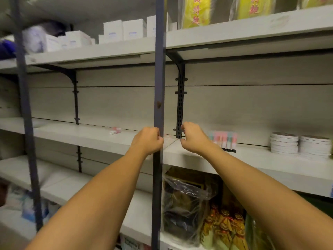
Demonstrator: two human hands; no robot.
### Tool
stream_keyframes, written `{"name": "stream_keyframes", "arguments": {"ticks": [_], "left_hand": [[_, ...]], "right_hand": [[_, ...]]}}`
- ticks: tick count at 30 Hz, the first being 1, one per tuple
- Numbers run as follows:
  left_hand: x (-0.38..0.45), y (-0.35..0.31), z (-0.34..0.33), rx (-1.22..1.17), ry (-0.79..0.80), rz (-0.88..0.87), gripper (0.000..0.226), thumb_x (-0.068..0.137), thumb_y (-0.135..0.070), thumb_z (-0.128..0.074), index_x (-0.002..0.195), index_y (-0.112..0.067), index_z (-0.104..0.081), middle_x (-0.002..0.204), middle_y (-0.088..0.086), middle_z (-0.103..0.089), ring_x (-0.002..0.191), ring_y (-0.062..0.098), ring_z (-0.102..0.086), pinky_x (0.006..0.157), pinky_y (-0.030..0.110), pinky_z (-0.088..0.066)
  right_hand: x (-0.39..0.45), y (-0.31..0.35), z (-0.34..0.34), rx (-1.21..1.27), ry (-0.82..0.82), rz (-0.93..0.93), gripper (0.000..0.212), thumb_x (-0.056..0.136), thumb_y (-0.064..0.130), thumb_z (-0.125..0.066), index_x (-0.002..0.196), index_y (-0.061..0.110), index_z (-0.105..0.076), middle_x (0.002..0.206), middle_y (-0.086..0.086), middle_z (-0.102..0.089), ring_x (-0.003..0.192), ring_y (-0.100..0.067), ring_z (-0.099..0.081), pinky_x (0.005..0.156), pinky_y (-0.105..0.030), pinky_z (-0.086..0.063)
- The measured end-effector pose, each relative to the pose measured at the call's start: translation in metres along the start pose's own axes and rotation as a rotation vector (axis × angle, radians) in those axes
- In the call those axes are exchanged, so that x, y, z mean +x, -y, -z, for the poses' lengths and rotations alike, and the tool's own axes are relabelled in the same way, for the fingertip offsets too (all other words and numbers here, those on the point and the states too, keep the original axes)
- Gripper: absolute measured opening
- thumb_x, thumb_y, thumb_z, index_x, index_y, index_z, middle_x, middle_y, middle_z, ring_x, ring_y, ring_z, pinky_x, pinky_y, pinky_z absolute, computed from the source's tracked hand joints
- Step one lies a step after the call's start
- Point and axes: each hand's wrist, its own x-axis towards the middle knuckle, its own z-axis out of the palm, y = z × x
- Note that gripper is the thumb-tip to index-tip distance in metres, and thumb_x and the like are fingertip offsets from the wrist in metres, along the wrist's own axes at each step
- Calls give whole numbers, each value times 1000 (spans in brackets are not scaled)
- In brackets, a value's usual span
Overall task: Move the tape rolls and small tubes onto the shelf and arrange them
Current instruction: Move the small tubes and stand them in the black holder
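Note:
My left hand is curled into a fist over the middle shelf, tight against the grey upright post. A pale pink bit shows just past the post by its fingertips; whether the hand holds it is hidden. My right hand hovers to the right of the post, thumb and fingers bent apart with nothing between them. Several pink and teal small tubes stand upright just right of it. Two more tubes lie at the back left. Two stacks of white tape rolls stand further right.
A black slotted wall bracket runs down behind my right hand. White boxes and yellow packets fill the top shelf. Below are a plastic-wrapped dark bundle and gold-labelled packets. A second grey post stands at the left.

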Motion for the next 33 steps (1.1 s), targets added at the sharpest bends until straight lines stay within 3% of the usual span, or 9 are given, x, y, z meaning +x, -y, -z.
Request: {"name": "stream_keyframes", "arguments": {"ticks": [4, 9, 14, 19, 33], "left_hand": [[-14, 47, 27, 125, 7, 138, 20, 88, -25, -52, 99, -13, -64, 90, 6, -64, 79, 24, -60, 70, 35, -54], [-18, 97, 54, 191, 8, 229, 26, 88, -23, -51, 108, -14, -64, 101, 5, -66, 85, 24, -61, 72, 36, -55], [-18, 139, 72, 211, 7, 258, 39, 92, -18, -50, 129, -23, -61, 104, 1, -61, 86, 20, -53, 66, 29, -42], [-8, 201, 81, 222, 45, 284, 28, 88, -20, -52, 112, -14, -65, 111, 6, -66, 92, 25, -61, 80, 38, -56], [45, 338, 64, 139, 117, 202, 36, 92, -20, -51, 126, -19, -61, 119, 5, -64, 99, 23, -62, 86, 40, -56]], "right_hand": [[3, 33, -7, 30, 54, 66, 33, 88, 11, -64, 120, 12, -54, 113, -5, -57, 99, -25, -59, 88, -40, -56], [23, 74, -19, -24, 87, 167, 28, 85, 11, -64, 112, 12, -56, 104, -6, -56, 89, -24, -59, 79, -42, -59], [52, 120, -48, -55, 144, 207, 29, 84, 10, -61, 112, 11, -57, 103, -8, -59, 86, -26, -61, 78, -45, -59], [79, 149, -86, -123, 242, 202, 31, 83, 9, -61, 114, 10, -55, 107, -9, -57, 89, -25, -58, 80, -43, -58], [151, 184, -163, -175, 270, 38, 32, 82, 6, -54, 115, 8, -58, 112, -11, -57, 98, -31, -59, 82, -42, -55]]}}
